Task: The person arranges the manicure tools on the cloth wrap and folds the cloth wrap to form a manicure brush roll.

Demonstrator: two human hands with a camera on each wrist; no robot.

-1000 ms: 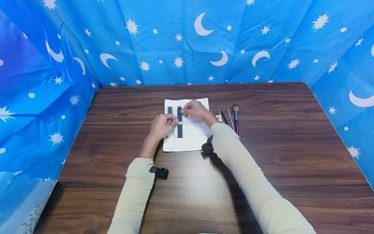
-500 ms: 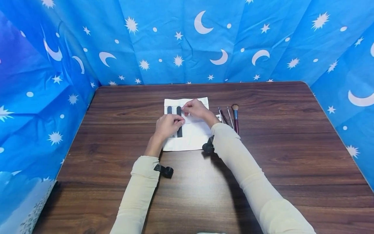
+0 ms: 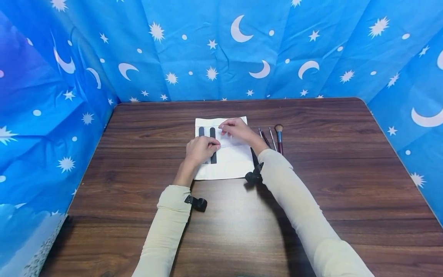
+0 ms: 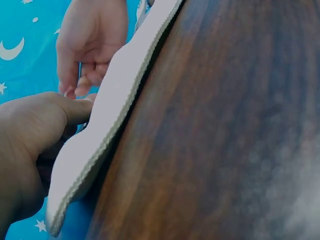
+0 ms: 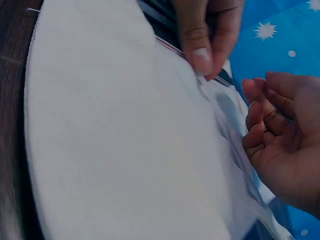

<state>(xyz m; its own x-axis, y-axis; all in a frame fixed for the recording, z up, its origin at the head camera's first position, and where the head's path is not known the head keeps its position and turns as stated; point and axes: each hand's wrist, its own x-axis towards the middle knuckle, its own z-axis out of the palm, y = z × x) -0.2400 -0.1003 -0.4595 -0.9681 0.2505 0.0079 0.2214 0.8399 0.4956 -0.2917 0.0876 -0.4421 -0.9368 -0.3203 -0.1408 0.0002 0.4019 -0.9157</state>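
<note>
Left grip (image 3: pixel 202 149): thumb and fingers pinch a pocket edge (image 5: pixel 202 86) of the white case (image 3: pixel 236 158); the pinch shows best from the right wrist.
Right grip (image 3: pixel 238 130): fingers loosely bent, with nothing visible between them, over the upper part of the white case; whether they touch it is hard to tell.
White case: spread out on the table (image 3: pixel 346 154), toward its far side, beneath both hands; a stitched border (image 4: pixel 131 97) shows from the left wrist, where the near edge looks wavy.
Dark strips: two round-topped ones side by side in the case's left part — one slate grey (image 3: pixel 201 131), one black (image 3: pixel 212 132); the left hand covers the middle of the black one, whose lower end appears below that hand.
Slim tools (image 3: pixel 271 135): just right of the case, partly hidden behind the right forearm.
Brush (image 3: pixel 279 139): to the right of the slim tools, bristles pointing away from the person, blue below the bristles and dark red along the handle.
Sleeves: cream on both arms, with a black wrist camera (image 3: pixel 198 204) at the left cuff and another (image 3: pixel 254 176) at the right.
Backdrop (image 3: pixel 221 57): blue cloth with white moons, stars and dots, hanging behind the table and along its sides.
</note>
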